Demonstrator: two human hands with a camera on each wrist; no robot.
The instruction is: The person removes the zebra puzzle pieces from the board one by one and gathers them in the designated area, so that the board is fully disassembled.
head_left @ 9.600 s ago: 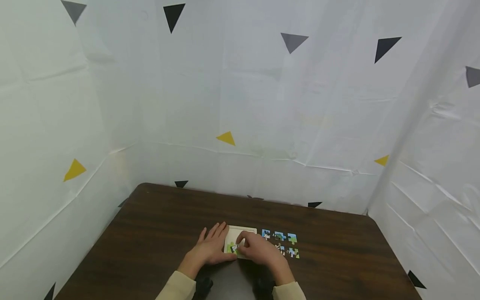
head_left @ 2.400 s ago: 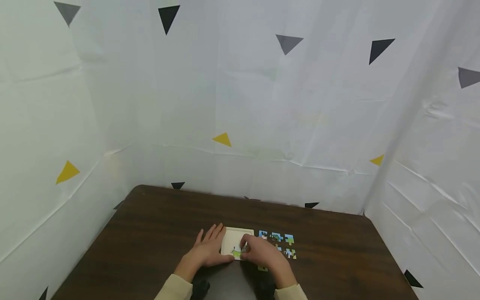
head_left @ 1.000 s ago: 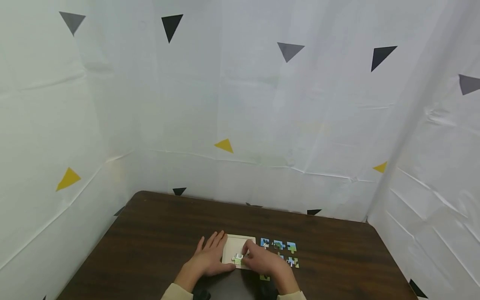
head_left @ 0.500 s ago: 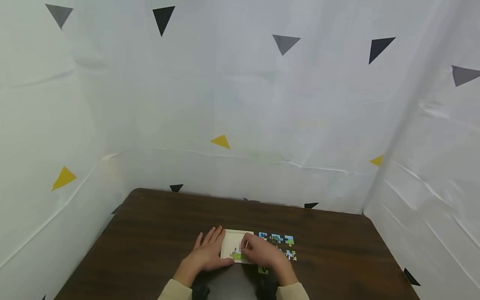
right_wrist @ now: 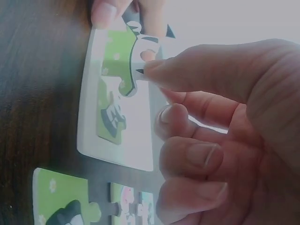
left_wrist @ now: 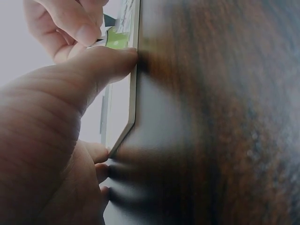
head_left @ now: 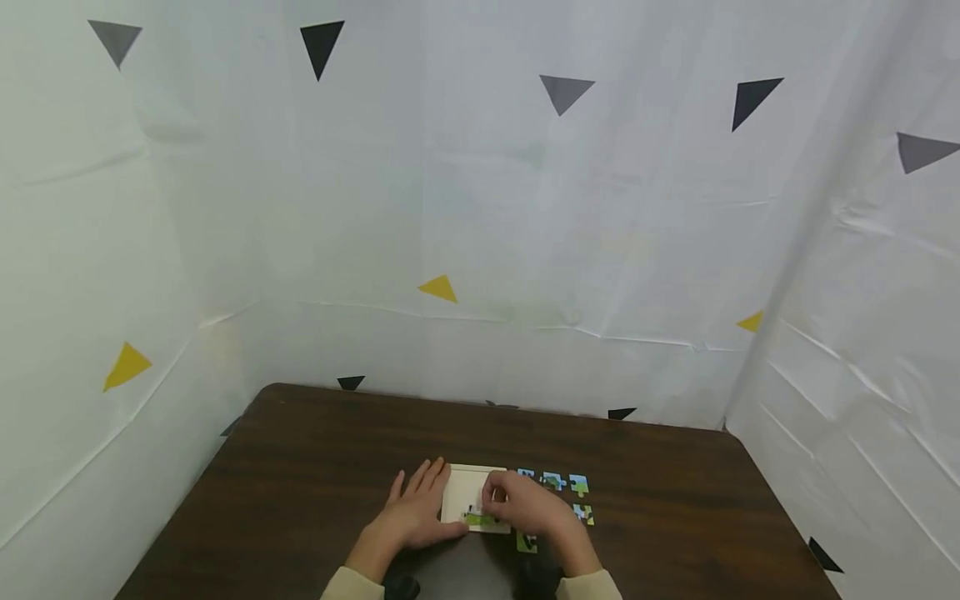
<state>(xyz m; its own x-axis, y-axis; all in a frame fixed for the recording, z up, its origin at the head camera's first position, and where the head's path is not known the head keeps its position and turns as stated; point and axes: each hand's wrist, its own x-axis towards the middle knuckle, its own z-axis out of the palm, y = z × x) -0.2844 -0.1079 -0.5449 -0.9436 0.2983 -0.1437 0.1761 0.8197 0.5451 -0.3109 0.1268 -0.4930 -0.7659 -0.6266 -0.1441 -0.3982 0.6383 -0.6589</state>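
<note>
A shallow pale puzzle tray (head_left: 465, 483) lies on the dark wooden table. My left hand (head_left: 415, 512) steadies it, fingers spread along its left side and thumb on the near edge. In the left wrist view, the left thumb (left_wrist: 110, 61) presses the tray's rim beside a green part of the picture. Over the tray's near right part, my right hand (head_left: 525, 504) pinches a green and white puzzle piece (right_wrist: 115, 58) with black lines between thumb and index finger. Another piece (right_wrist: 110, 115) lies in the tray next to it. The index fingertip is partly hidden behind the thumb.
Loose puzzle pieces lie right of the tray, among them a blue and green piece (head_left: 578, 485), a patterned piece (head_left: 583, 513) and a green piece (head_left: 527, 542) near the right wrist. The right hand covers part of this group. A white curtain (head_left: 495, 208) surrounds the table (head_left: 337, 442).
Compared with 9.6 seconds ago, more picture shows along the tray's near edge. Over the last second the right hand stays over the tray with small shifts; the left hand keeps its place.
</note>
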